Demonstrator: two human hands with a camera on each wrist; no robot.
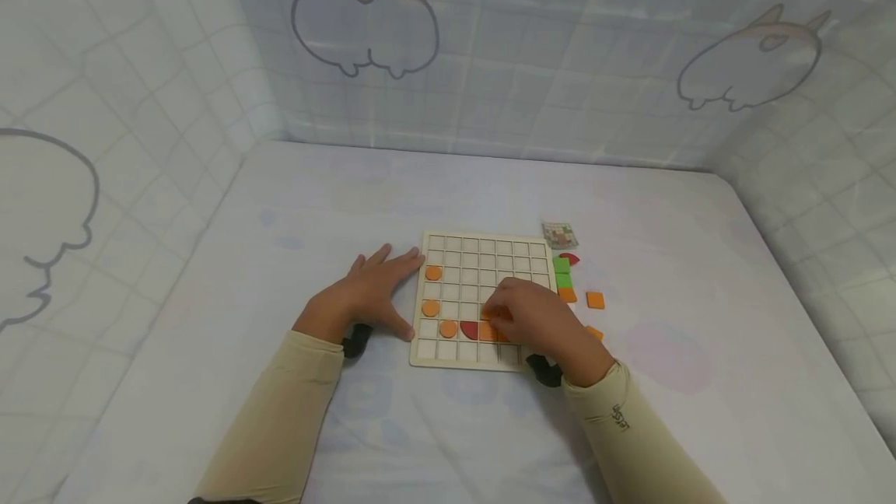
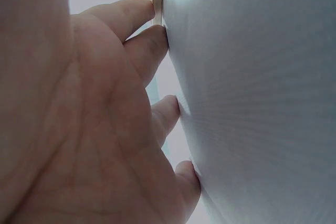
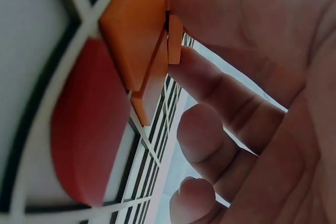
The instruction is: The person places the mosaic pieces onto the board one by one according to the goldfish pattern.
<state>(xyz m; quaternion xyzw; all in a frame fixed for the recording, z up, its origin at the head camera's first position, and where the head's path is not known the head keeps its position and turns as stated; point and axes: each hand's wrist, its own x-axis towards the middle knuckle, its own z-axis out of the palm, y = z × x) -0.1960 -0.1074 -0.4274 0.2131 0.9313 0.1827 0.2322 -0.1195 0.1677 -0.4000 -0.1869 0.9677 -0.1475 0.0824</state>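
A wooden grid board lies flat on the white cloth. My left hand is spread at its left edge, thumb and a fingertip right at the frame. In the left wrist view its fingertips rest on the cloth. Over the lower right part of the grid, my right hand pinches a small orange tile between thumb and index finger. Just beneath are orange tiles set in the grid, beside a red quarter-round piece. Several orange discs sit in cells on the left.
Right of the board lie green tiles, a red piece and loose orange tiles. A small printed card is by the board's upper right corner. Cloth walls with cartoon drawings enclose the back and sides.
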